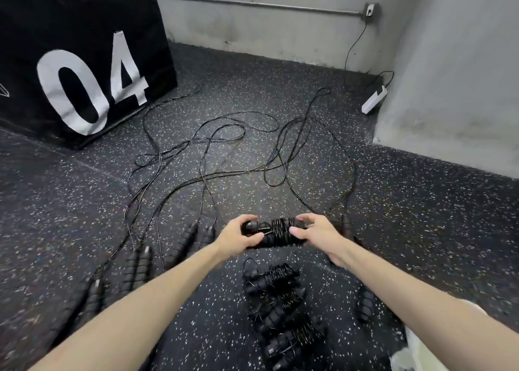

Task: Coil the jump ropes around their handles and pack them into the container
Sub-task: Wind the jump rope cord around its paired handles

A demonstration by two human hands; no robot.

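I hold a black jump rope bundle (278, 234) above the speckled floor, its thin cord wound tightly round the paired handles. My left hand (238, 237) grips the bundle's left end. My right hand (314, 235) grips its right end, thumb on the coil. Below my hands lie three coiled bundles (280, 306) in a row on the floor. Several uncoiled ropes (224, 151) sprawl ahead in loose loops, with their black ribbed handles (137, 266) lying at the left. A single handle (365, 304) lies at the right. No container is in view.
A large black box printed "04" (84, 70) stands at the back left. Grey walls close the corner, with a white power strip (375, 99) and its cable by the right wall. White fabric (427, 348) shows at the bottom right.
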